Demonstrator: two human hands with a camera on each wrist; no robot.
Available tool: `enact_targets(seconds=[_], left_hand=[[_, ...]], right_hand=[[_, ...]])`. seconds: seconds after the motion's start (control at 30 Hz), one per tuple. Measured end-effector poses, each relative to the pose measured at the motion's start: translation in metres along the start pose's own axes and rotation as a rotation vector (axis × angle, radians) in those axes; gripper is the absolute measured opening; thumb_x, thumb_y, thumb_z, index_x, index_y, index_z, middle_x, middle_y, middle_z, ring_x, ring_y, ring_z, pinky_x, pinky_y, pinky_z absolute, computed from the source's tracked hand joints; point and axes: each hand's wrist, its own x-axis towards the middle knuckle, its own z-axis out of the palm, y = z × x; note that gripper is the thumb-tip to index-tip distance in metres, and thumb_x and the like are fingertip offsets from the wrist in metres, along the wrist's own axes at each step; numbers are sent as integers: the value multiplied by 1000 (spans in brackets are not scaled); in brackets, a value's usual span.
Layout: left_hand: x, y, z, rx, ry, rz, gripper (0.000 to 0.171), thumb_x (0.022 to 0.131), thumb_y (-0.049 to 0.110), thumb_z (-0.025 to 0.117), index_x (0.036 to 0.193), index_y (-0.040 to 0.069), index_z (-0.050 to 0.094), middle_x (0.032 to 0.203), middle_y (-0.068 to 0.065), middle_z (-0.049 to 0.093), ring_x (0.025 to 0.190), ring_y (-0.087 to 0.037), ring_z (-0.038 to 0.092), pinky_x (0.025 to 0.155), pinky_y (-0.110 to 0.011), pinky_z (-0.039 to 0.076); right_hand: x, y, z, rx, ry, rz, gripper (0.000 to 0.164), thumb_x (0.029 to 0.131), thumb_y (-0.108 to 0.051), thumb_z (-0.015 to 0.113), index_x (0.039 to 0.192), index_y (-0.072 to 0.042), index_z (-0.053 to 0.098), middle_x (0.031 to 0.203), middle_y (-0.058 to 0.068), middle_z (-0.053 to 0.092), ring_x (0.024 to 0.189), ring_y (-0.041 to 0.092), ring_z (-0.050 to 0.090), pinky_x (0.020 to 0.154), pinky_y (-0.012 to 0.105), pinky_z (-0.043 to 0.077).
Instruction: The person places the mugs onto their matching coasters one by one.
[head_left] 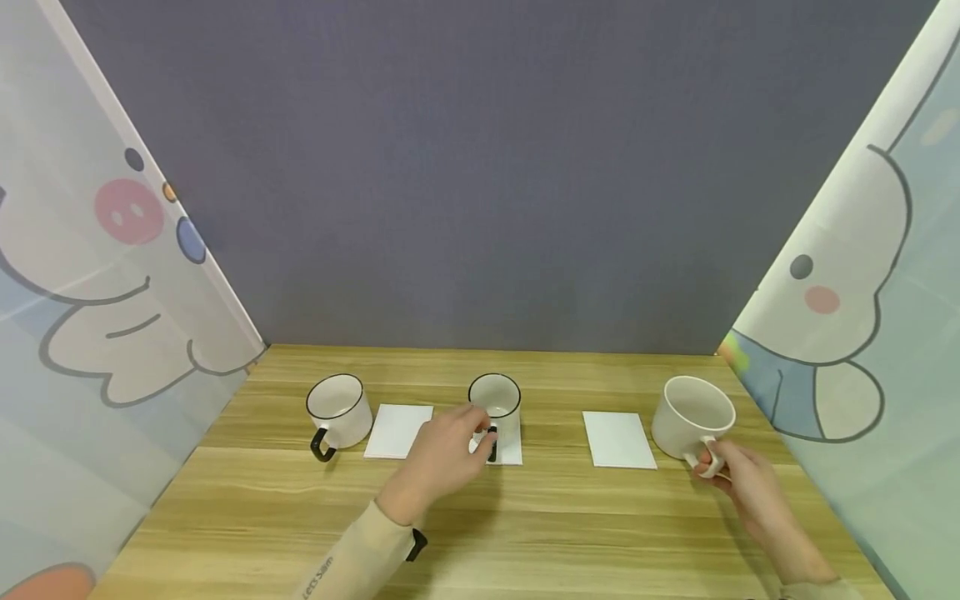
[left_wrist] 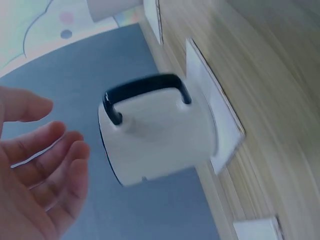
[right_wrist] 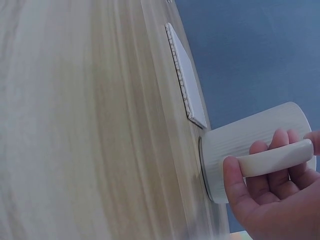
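Note:
In the head view, a white mug with a black rim and black handle (left_wrist: 155, 137) stands on the middle white square coaster (head_left: 513, 455). My left hand (head_left: 442, 454) is beside this mug; the left wrist view shows its fingers loosely bent and apart from the mug, holding nothing. At the right, my right hand (head_left: 753, 492) grips the handle of a plain white mug (head_left: 675, 427). The right wrist view shows fingers through that handle and fine ribs on the mug's side (right_wrist: 230, 150). This mug is upright on the wood, beside the right coaster (head_left: 619, 440).
A second black-rimmed white mug (head_left: 351, 423) stands at the left on the wooden table (head_left: 540, 533), its handle toward me. Beside it lies the left coaster (head_left: 396, 432). A grey panel (head_left: 480, 183) rises behind the table, with cartoon-printed sheets (head_left: 150, 350) at both sides.

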Motion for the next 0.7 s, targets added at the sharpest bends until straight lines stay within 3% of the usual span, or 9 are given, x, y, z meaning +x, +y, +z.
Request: enact_targets(seconds=[0.13, 0.33, 0.53, 0.7], left_hand=[[6, 13, 3, -79, 20, 37, 8, 92, 18, 72, 91, 17, 65, 86, 4, 63, 76, -12, 57, 67, -25, 49], [15, 33, 7, -169, -14, 46, 8, 95, 18, 69, 102, 14, 69, 97, 0, 67, 87, -16, 62, 73, -27, 51], [21, 49, 17, -136, 9, 88, 16, 94, 19, 69, 109, 11, 69, 108, -1, 68, 103, -20, 63, 89, -34, 52], [28, 57, 31, -143, 15, 103, 22, 93, 21, 69, 113, 11, 69, 113, 0, 67, 108, -20, 62, 93, -33, 51]], right_hand=[[0, 1, -1, -4, -4, 6, 37, 108, -14, 47, 83, 6, 65, 75, 2, 64, 72, 13, 66, 72, 29, 59], [0, 2, 0, 5, 2, 4, 37, 108, -13, 47, 81, 6, 65, 75, 2, 65, 71, 13, 65, 71, 29, 59], [-1, 3, 0, 20, 3, -16, 37, 107, -13, 48, 80, 6, 65, 74, 2, 65, 70, 13, 66, 71, 30, 59], [0, 2, 0, 20, 1, -17, 37, 108, -13, 48, 80, 6, 65, 74, 2, 65, 70, 14, 66, 71, 30, 59]])
